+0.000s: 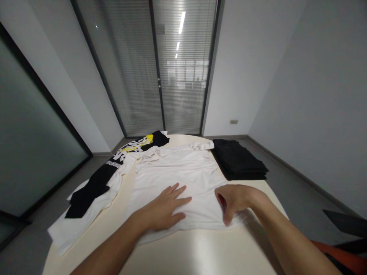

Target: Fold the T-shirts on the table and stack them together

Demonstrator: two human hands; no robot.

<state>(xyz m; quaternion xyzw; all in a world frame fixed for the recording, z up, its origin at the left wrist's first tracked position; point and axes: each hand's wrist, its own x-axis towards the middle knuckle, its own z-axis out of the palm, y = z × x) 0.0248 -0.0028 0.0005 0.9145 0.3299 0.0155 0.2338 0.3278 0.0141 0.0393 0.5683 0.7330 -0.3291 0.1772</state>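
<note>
The desk (177,256) carries a white shirt (177,172) spread between its side edges, black-and-white clothes (99,179) along the left edge, and a black stack (239,160) at the right. The left hand's (163,208) grip splays on the shirt; the right hand (236,196) arches, thumb and forefinger parted.

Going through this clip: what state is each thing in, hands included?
White shirt: spread out, lightly wrinkled
Black clothes: folded, stacked
Black printed garment: unfolded, lying over white cloth
Blinds: lowered
Left hand: open on the shirt, fingers spread
Right hand: curled at the shirt's edge; grip unclear
</note>
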